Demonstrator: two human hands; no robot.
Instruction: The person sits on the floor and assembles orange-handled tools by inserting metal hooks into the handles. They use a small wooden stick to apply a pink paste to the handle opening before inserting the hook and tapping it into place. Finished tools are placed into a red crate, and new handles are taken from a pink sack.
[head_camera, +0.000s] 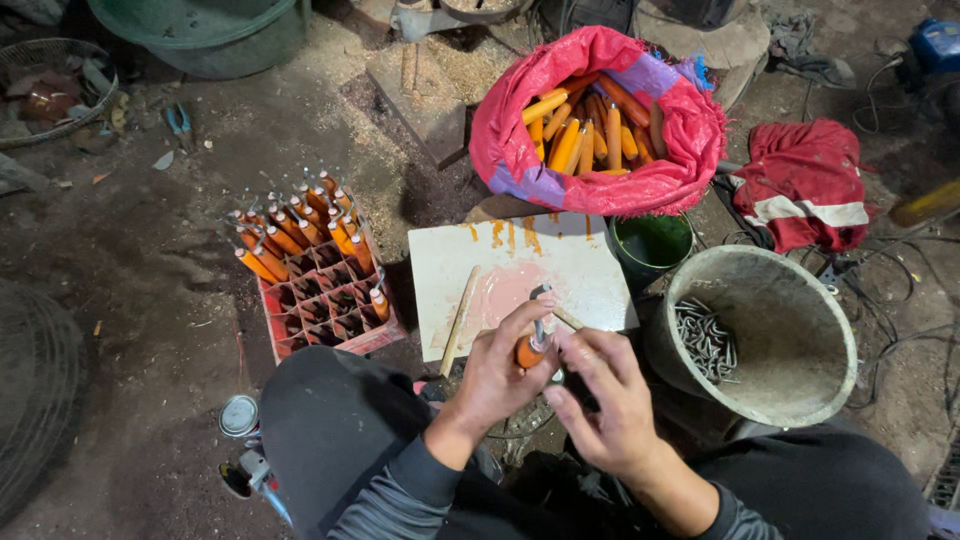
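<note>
We look down from a head-worn camera at a person seated on a dirt workshop floor, dark-trousered knees at either side. The left hand (497, 375) is closed around a short orange wooden handle (529, 351), held just above the lap in front of a white board (580, 262). A thin metal shank (540, 318) stands up out of the handle's top. The right hand (603, 398) sits just beside it, fingertips pinched near the handle's end; we cannot tell whether it holds anything of its own.

We judge the handle light and stiff, its painted surface smooth and perhaps a little slick, so a full wrap around the wooden body is the sound hold. The shank looks hard and narrow, better left untouched.

The white board is smeared pink, with orange drips along its far edge and a pale stick (459, 320) lying on it. Behind it, a red-and-purple woven sack (520, 130) stands open, full of orange handles. To the left, a red compartment crate (325, 315) holds finished pieces upright in its far cells. To the right, a grey bucket (800, 300) contains metal pieces, with a small green pot (650, 242) beside it. A round tin (238, 415) lies near the left knee. We see no readable labels or signs.
</note>
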